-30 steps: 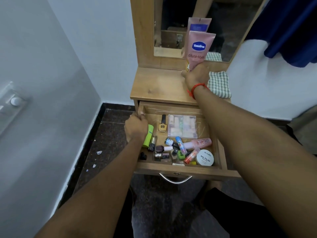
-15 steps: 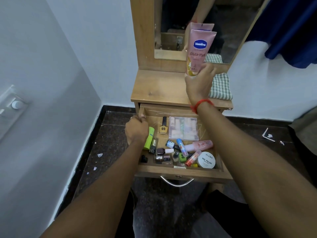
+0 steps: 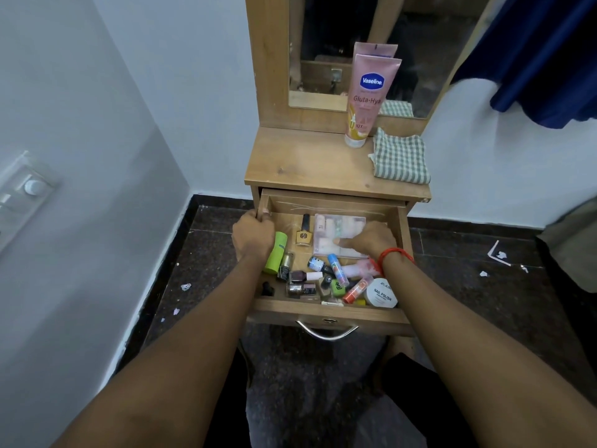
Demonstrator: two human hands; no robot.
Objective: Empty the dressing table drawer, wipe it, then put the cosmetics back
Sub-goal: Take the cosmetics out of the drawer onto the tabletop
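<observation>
The wooden drawer (image 3: 323,310) of the dressing table is pulled out and holds several cosmetics. Among them are a green tube (image 3: 276,253), a gold nail polish bottle (image 3: 303,235), small bottles and lip balms, and a white nail polish remover jar (image 3: 382,294). My left hand (image 3: 253,236) grips the drawer's left wall. My right hand (image 3: 368,239) is inside the drawer, fingers curled over a clear plastic cosmetic case (image 3: 326,231), thumb on its top. A pink Vaseline tube (image 3: 368,98) stands cap-down on the tabletop (image 3: 307,160) against the mirror frame.
A folded green checked cloth (image 3: 400,156) lies on the tabletop's right side, next to the tube. The mirror (image 3: 323,43) rises behind. A wall with a switch panel (image 3: 26,189) is close on the left, and a blue curtain (image 3: 542,53) hangs at upper right. Paper scraps dot the dark floor.
My right hand let go of the Vaseline tube, left it standing on the tabletop, and came down into the drawer onto the clear case. My left hand stayed on the drawer wall.
</observation>
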